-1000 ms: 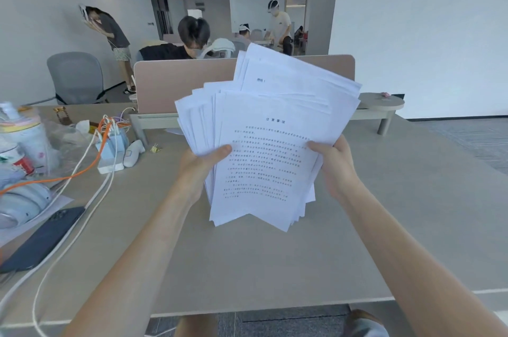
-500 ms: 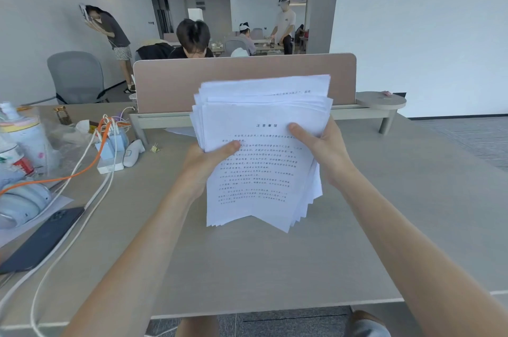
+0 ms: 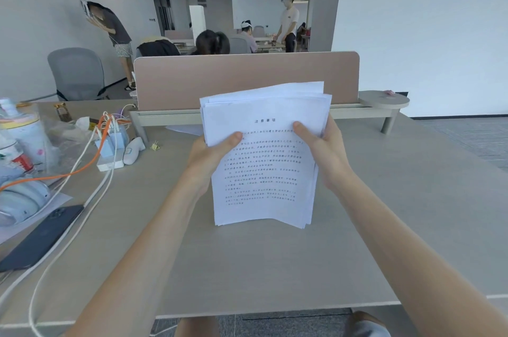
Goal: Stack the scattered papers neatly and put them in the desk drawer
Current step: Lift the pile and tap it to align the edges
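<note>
A stack of white printed papers [image 3: 264, 180] stands upright, its bottom edge resting on or just above the desk [image 3: 275, 268]. My left hand [image 3: 210, 156] grips its left edge, thumb over the front sheet. On the opposite edge my right hand [image 3: 323, 148] holds it the same way. The sheets are nearly aligned, with a few top edges still fanned. Another loose sheet [image 3: 187, 129] lies flat near the partition base. No drawer is in view.
A pink partition [image 3: 244, 78] stands across the back of the desk. At left lie a dark phone [image 3: 41, 235], white and orange cables [image 3: 79, 169], chargers [image 3: 111, 144], containers and headphones [image 3: 19, 199]. People stand and sit in the room behind.
The fanned, spread sheets have been drawn together into a narrower, more even stack. Both hands have moved closer together and lowered the stack toward the desk.
</note>
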The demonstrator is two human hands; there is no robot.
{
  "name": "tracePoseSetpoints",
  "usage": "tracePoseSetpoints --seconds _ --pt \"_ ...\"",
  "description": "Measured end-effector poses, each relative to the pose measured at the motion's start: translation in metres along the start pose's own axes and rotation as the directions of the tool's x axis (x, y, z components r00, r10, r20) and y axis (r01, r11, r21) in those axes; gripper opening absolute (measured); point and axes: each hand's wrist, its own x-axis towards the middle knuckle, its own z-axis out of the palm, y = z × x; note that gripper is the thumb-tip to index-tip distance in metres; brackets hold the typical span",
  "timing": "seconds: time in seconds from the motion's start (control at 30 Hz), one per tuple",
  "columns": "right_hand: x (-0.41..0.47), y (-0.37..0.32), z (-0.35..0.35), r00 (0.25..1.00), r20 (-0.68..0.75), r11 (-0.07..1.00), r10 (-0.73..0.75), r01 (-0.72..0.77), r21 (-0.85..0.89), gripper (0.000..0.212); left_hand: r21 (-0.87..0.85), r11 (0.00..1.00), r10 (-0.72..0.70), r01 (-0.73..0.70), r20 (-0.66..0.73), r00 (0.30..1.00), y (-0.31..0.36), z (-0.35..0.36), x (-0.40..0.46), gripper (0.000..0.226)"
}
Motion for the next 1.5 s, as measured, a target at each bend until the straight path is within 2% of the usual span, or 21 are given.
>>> tracePoseSetpoints --seconds 0.3,0.47,0.53,0.6,0.77,0.9,1.03,1.1,1.2,1.33,1.5 --pt "-0.023 0.054 -0.005 0.988 0.031 0.988 0.152 -0.151 -0.033 0.033 -0.018 0.989 -0.144 0.145 0.008 0.989 -0.045 -0.006 -0.006 0.04" --pt "-0.025 0.063 -0.001 0.984 0.02 0.983 0.18 -0.18 0.044 0.025 -0.049 0.989 -0.14 0.138 -0.027 0.99 -0.054 0.0 -0.005 0.024" --pt "-0.023 0.059 -0.001 0.986 0.019 0.984 0.167 -0.168 0.067 0.032 -0.051 0.993 -0.103 0.102 -0.021 0.994 -0.049 0.003 -0.004 0.015" --pt "-0.018 0.054 -0.002 0.991 0.028 0.99 0.133 -0.134 0.049 0.032 -0.047 0.996 -0.079 0.078 -0.02 0.997 -0.044 0.003 -0.002 0.012" --pt "-0.003 0.04 -0.011 1.0 0.025 0.988 0.004 0.0 -0.152 0.027 -0.03 0.998 -0.052 0.052 0.001 0.999 -0.044 0.0 -0.001 0.017" --pt "0.007 0.016 -0.014 0.99 -0.007 0.968 -0.142 0.137 -0.212 0.057 -0.021 0.999 -0.048 0.049 0.021 0.999 -0.046 0.0 -0.003 0.017" --pt "0.016 -0.007 -0.017 0.944 0.096 0.881 -0.316 0.33 -0.338 0.08 -0.013 0.999 -0.05 0.051 0.029 0.998 -0.045 -0.001 -0.001 0.027" --pt "0.018 -0.014 -0.017 0.907 0.167 0.794 -0.386 0.419 -0.44 0.076 -0.004 0.999 -0.054 0.054 0.027 0.998 -0.044 -0.002 -0.001 0.033" --pt "0.02 -0.015 -0.019 0.883 0.204 0.675 -0.423 0.457 -0.58 0.052 0.009 0.999 -0.054 0.054 0.041 0.998 -0.042 -0.003 -0.002 0.031" --pt "0.019 -0.015 -0.02 0.891 0.167 0.68 -0.422 0.433 -0.592 0.044 0.017 0.998 -0.061 0.06 0.059 0.996 -0.04 -0.005 -0.003 0.019" --pt "0.016 -0.02 -0.018 0.891 0.183 0.687 -0.415 0.439 -0.579 0.044 0.015 0.996 -0.09 0.089 0.081 0.993 -0.04 -0.008 -0.001 0.024"
